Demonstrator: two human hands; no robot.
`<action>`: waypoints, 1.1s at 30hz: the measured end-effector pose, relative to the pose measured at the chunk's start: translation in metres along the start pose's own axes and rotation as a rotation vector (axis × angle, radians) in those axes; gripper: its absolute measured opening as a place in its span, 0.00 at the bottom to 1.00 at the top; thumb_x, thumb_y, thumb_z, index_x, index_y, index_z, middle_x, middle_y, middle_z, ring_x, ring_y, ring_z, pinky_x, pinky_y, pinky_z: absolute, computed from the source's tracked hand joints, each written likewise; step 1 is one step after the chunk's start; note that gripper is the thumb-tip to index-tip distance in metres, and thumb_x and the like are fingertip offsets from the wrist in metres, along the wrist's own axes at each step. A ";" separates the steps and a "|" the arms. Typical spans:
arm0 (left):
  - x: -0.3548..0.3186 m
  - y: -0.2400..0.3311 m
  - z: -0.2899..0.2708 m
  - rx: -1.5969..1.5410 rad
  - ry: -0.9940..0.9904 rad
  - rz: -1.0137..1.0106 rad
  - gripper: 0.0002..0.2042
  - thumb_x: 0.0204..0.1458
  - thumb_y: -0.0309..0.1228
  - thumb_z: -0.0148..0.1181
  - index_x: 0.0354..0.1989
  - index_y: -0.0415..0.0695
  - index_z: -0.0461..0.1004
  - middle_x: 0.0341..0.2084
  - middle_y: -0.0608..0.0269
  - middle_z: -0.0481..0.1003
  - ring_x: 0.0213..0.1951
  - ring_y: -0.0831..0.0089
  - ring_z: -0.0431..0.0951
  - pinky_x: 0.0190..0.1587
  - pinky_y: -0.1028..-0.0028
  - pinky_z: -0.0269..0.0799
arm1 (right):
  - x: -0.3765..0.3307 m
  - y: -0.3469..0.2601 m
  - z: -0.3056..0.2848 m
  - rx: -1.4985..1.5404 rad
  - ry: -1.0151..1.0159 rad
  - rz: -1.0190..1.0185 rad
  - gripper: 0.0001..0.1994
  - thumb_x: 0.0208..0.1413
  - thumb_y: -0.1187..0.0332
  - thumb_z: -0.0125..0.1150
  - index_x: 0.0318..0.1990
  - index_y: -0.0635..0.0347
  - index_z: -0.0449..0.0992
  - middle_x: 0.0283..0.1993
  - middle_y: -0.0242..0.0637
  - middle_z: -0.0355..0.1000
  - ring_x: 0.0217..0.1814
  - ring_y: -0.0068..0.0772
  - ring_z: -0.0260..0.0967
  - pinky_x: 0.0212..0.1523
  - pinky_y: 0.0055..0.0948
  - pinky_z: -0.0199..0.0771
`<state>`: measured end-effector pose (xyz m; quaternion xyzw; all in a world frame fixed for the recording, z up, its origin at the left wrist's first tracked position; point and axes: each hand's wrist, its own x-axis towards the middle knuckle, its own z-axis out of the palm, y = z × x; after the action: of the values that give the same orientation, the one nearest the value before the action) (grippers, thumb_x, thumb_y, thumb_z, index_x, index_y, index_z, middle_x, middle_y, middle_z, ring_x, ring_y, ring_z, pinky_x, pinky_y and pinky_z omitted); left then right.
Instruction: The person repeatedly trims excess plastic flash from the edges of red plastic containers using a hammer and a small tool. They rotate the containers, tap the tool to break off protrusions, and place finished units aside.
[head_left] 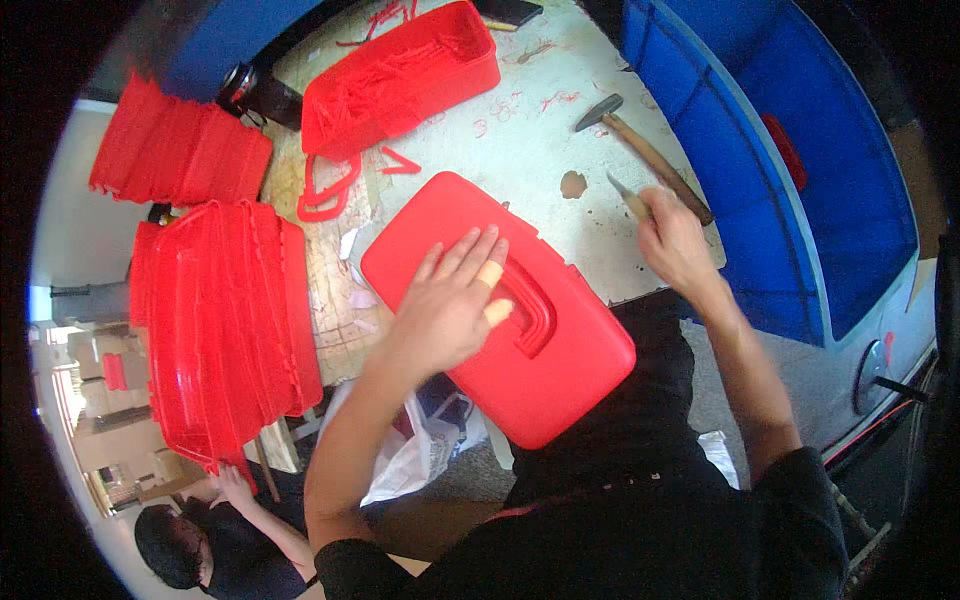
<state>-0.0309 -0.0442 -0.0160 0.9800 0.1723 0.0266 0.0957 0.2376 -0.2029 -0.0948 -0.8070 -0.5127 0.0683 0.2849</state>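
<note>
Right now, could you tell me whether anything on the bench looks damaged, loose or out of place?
Yes. Two fingers of the left hand, resting flat on the red plastic case lid, are wrapped in tan tape. The worn white bench top has a chipped brown hole, and loose red plastic trimmings lie scattered beside the red tray.

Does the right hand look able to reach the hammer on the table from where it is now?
Probably yes. The right hand, holding a small tool, is close to the hammer, whose wooden handle runs just past the fingers. Nothing lies between them on the table.
</note>
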 end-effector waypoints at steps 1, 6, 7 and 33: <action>0.005 -0.011 -0.009 -0.100 -0.038 -0.004 0.22 0.57 0.39 0.59 0.56 0.39 0.73 0.59 0.48 0.71 0.62 0.54 0.69 0.66 0.54 0.58 | -0.018 -0.002 -0.002 0.176 0.040 0.042 0.09 0.55 0.75 0.48 0.43 0.65 0.70 0.32 0.50 0.72 0.36 0.45 0.75 0.38 0.43 0.72; 0.000 -0.059 0.011 -0.261 0.547 -0.356 0.15 0.58 0.32 0.58 0.50 0.35 0.74 0.45 0.47 0.77 0.48 0.55 0.77 0.53 0.61 0.70 | -0.113 -0.011 0.001 0.676 -0.247 0.356 0.10 0.62 0.69 0.53 0.48 0.63 0.69 0.34 0.44 0.71 0.35 0.31 0.71 0.40 0.33 0.72; -0.014 -0.065 0.024 -0.337 0.691 -0.447 0.15 0.59 0.32 0.58 0.50 0.34 0.74 0.45 0.48 0.77 0.47 0.57 0.77 0.53 0.62 0.71 | -0.126 -0.013 0.004 0.690 -0.276 0.384 0.11 0.63 0.68 0.54 0.49 0.63 0.69 0.33 0.42 0.71 0.34 0.29 0.70 0.39 0.32 0.72; 0.059 0.021 -0.106 -0.406 0.044 0.197 0.37 0.41 0.47 0.75 0.58 0.38 0.71 0.54 0.48 0.74 0.56 0.58 0.75 0.58 0.65 0.68 | 0.027 -0.010 -0.128 0.870 -0.261 -0.334 0.18 0.52 0.53 0.70 0.34 0.61 0.78 0.26 0.27 0.71 0.24 0.20 0.65 0.27 0.24 0.66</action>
<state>0.0225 -0.0242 0.0934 0.9519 0.0691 0.0914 0.2843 0.2941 -0.2268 0.0216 -0.5043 -0.5909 0.3304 0.5361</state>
